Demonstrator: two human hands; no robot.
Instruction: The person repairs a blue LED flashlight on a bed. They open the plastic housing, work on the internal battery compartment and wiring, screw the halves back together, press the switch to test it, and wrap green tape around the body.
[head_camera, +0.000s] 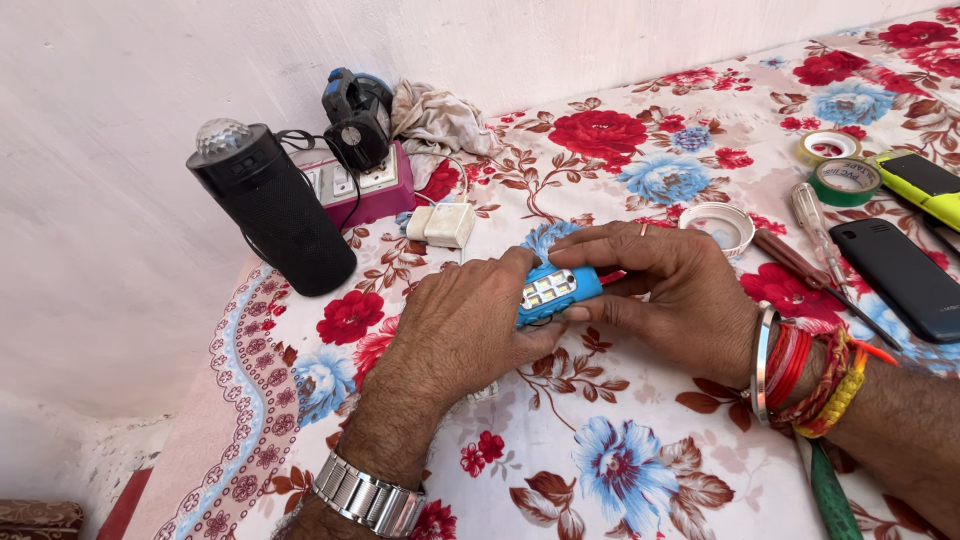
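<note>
Here, both hands close on a small blue plastic lamp with a white LED panel (553, 291), held just above the floral tablecloth (620, 470): the left hand (465, 330) clamps its near end, the right hand (660, 290) pinches the other. It looks light, rigid and smooth; the plastic sides seem safer to grip than the panel.

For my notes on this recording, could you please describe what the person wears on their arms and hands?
The left hand has a silver metal link watch at the wrist. The right hand has a silver bangle, red bangles and red, orange and yellow threads. No sleeves show.
</note>
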